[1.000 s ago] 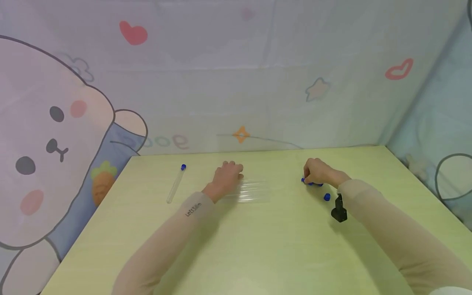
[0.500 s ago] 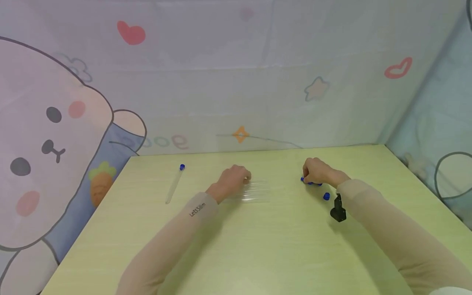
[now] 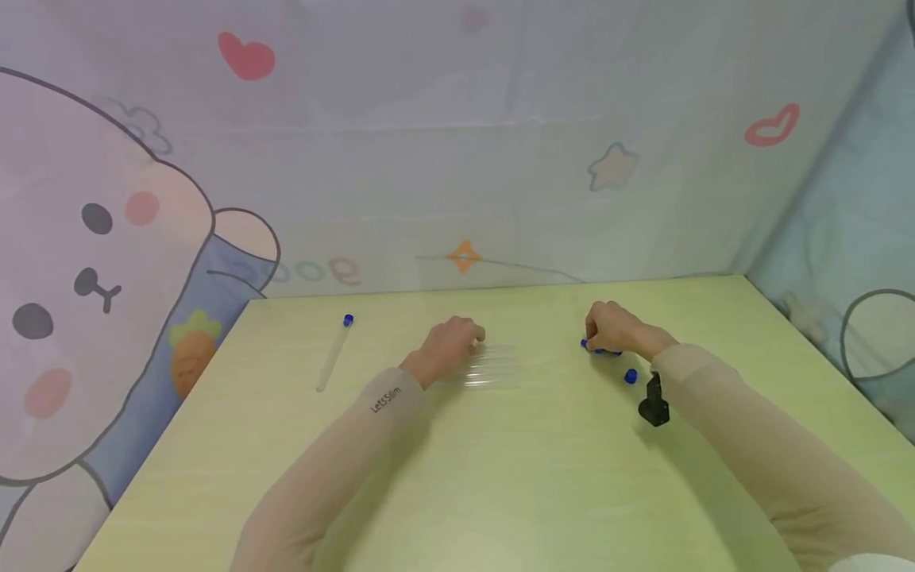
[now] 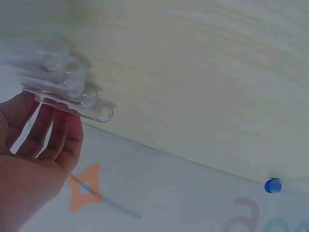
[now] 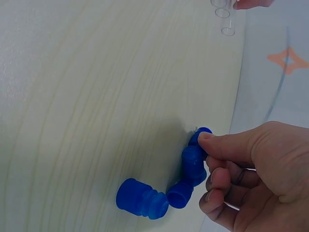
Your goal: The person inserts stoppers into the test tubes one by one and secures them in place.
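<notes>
Several clear tubes [image 3: 493, 372] lie side by side on the table. My left hand [image 3: 445, 349] is at their far edge; in the left wrist view, the thumb and fingers of this hand [image 4: 41, 159] pinch the outermost tube [image 4: 99, 112]. My right hand [image 3: 616, 327] is over a short row of blue caps [image 3: 608, 351]. Seen from the right wrist, thumb and forefinger of the hand [image 5: 270, 164] pinch the end blue cap [image 5: 202, 133], with other caps [image 5: 193, 162] touching in a line below it. A separate blue cap [image 5: 137, 197] lies on its side beside them.
A clear tube [image 3: 332, 357] with a blue cap [image 3: 348, 320] lies at the table's left. Beneath the right wrist is a black device [image 3: 654, 405]. A patterned cloth [image 3: 400, 183] hangs behind the table [image 3: 500, 477].
My left hand has moved a little right along the tubes, and its spread fingers have curled in on one. The right hand stays at the caps. The head view has shifted slightly.
</notes>
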A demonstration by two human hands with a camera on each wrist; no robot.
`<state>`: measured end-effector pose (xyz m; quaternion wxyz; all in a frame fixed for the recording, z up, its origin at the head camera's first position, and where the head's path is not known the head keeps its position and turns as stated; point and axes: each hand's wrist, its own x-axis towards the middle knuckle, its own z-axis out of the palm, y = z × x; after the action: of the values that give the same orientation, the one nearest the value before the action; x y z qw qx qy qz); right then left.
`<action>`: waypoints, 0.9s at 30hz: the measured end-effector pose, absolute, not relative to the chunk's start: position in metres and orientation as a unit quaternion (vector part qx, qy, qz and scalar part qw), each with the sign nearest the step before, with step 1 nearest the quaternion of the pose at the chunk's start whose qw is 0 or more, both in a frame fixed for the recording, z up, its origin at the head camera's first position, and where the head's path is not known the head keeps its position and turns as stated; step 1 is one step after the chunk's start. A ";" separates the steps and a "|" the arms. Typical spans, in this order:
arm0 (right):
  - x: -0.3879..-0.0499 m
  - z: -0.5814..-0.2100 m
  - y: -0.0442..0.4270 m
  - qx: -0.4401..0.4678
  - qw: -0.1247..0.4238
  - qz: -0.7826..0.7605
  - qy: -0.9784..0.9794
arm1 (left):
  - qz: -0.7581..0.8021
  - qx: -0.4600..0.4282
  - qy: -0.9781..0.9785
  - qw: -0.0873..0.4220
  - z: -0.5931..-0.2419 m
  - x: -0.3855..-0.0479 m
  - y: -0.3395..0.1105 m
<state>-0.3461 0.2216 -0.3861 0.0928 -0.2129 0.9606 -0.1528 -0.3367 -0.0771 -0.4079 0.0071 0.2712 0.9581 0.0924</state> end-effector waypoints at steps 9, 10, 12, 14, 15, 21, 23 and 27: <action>-0.346 -0.388 0.222 -0.213 0.090 -0.151 0.961 | 0.091 0.286 0.954 0.014 -0.411 -0.337 -0.080; -0.346 -0.388 0.222 -0.210 0.090 -0.149 0.962 | 0.095 0.287 0.953 0.013 -0.410 -0.337 -0.080; -0.346 -0.388 0.223 -0.209 0.090 -0.147 0.963 | 0.093 0.291 0.952 0.005 -0.408 -0.337 -0.080; -0.347 -0.388 0.221 -0.210 0.090 -0.146 0.963 | 0.088 0.292 0.952 -0.006 -0.404 -0.335 -0.082; -0.347 -0.388 0.220 -0.209 0.090 -0.145 0.963 | 0.083 0.296 0.951 -0.015 -0.402 -0.334 -0.083; -0.342 -0.385 0.218 -0.218 0.084 -0.144 0.962 | 0.070 0.303 0.949 -0.039 -0.391 -0.328 -0.090; -0.342 -0.385 0.219 -0.222 0.082 -0.143 0.961 | 0.073 0.301 0.950 -0.042 -0.389 -0.326 -0.093; -0.342 -0.387 0.220 -0.228 0.082 -0.156 0.958 | 0.071 0.300 0.950 -0.053 -0.387 -0.324 -0.098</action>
<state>-0.3423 0.2197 -0.3872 0.0816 -0.2277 0.9576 -0.1563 -0.3240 -0.0979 -0.3874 -0.0532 0.3002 0.9497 0.0711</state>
